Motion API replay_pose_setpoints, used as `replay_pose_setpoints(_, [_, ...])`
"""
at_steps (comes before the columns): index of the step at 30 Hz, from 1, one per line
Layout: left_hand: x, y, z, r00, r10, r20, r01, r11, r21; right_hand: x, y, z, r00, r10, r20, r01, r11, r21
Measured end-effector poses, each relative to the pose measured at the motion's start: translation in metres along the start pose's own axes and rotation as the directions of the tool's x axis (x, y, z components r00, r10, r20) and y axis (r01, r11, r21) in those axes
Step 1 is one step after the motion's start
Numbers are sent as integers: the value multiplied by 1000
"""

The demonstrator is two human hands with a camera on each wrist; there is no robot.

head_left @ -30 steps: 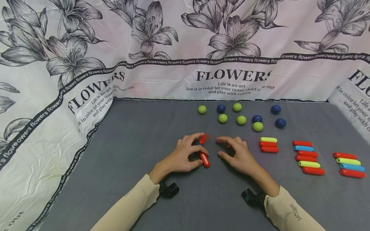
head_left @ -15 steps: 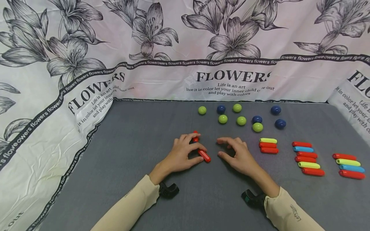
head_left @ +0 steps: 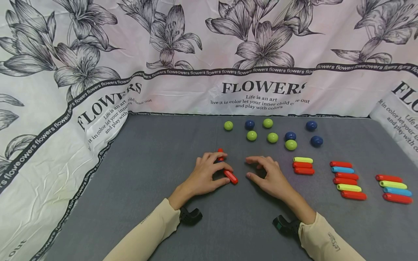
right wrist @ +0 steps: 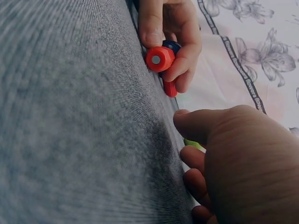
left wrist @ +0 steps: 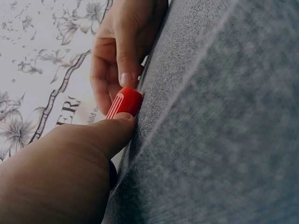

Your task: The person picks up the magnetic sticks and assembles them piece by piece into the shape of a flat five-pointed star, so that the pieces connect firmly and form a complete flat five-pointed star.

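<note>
My left hand [head_left: 207, 174] pinches a red magnetic stick [head_left: 231, 177] between thumb and finger over the grey table. The stick's flat end shows a grey metal disc in the right wrist view. Behind it sits a dark blue ball [right wrist: 173, 45], mostly hidden by the fingers. Past the ball a second red stick [head_left: 220, 152] points away, set at an angle to the first, with a fingertip of the left hand across it. My right hand [head_left: 269, 175] hovers to the right of them, fingers loosely bent and thumb apart, holding nothing.
Several green balls [head_left: 251, 136] and blue balls [head_left: 311, 125] lie at the back. To the right are three rows of sticks in red, yellow and blue: a short row [head_left: 303, 165], a middle row [head_left: 346, 181] and a far right row [head_left: 396, 190]. A flowered cloth [head_left: 183, 92] hangs behind.
The far red stick, blurred a second ago, has swung left and now rests still. The near stick's front end has turned slightly right and away. The right hand stays put.
</note>
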State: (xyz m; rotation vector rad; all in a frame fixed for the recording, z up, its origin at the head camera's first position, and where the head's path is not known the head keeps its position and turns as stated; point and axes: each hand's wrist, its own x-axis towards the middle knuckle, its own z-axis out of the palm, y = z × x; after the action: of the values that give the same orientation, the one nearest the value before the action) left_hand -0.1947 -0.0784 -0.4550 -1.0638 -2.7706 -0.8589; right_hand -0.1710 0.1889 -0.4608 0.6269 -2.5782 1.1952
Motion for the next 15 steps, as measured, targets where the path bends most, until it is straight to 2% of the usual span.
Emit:
replay_pose_setpoints(9, [0, 1, 0, 1000, -20, 5, 20, 1000, -11, 2, 0, 1, 991, 97, -94, -92, 994, 58])
replay_pose_setpoints(15, [0, 1, -1, 1000, -14, 3, 14, 1000, -26, 9, 1, 1, 979, 105, -177, -101, 994, 34])
